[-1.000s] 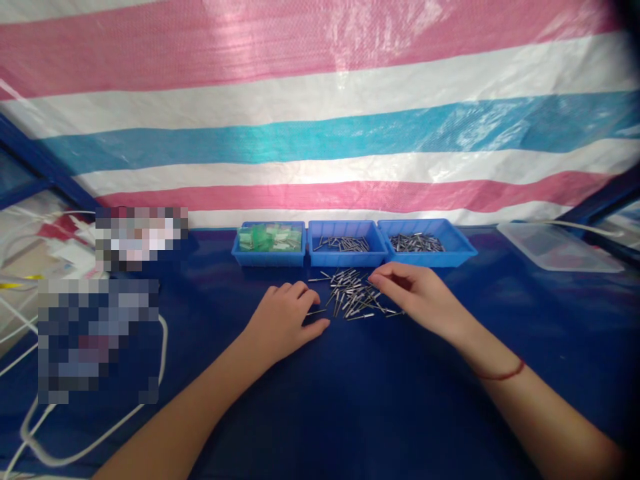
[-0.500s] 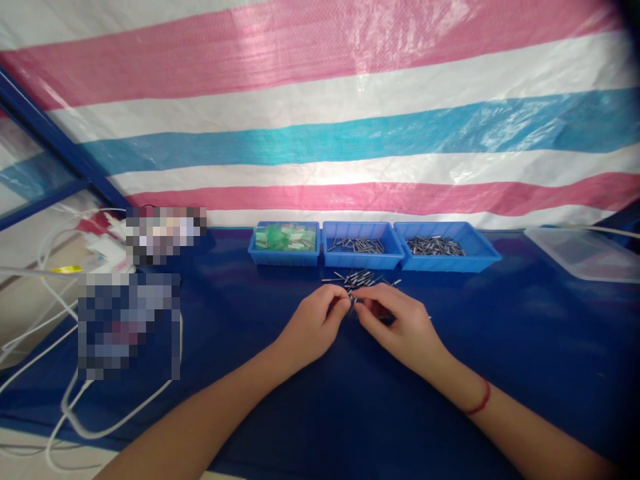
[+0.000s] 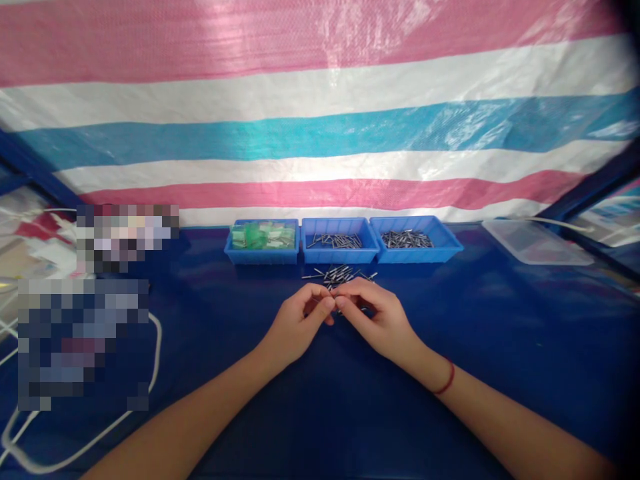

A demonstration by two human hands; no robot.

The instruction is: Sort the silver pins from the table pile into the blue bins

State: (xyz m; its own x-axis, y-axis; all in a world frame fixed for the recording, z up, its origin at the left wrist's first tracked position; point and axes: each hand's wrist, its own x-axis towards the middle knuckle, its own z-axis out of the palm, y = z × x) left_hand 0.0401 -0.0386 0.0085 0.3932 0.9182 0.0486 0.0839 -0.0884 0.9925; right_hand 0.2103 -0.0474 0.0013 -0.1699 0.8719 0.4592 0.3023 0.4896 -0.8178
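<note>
My left hand (image 3: 299,320) is closed in a pinch, its thumb and forefinger meeting over the blue table. Thumb to thumb with it, my right hand (image 3: 377,313) pinches at the same spot. A thin metal pin seems to be held between the fingertips, mostly hidden by them. Just beyond my fingers lies a loose pile of thin metal pins (image 3: 340,275), dark with silvery parts. More pins lie in the middle blue bin (image 3: 340,256) and, packed more densely, in the right blue bin (image 3: 420,255). The left blue bin (image 3: 263,256) holds green and clear small plastic packets (image 3: 263,235).
A translucent plastic lid (image 3: 537,243) lies at the back right. White cables (image 3: 157,347) and blurred-out items (image 3: 83,340) take up the left side. Behind the bins hangs a striped plastic sheet (image 3: 320,140), between blue frame posts (image 3: 595,180).
The view has turned slightly right, so bins and hands appear further left. My fingertips have come closer together, and the small metal piece between them is now mostly covered.
</note>
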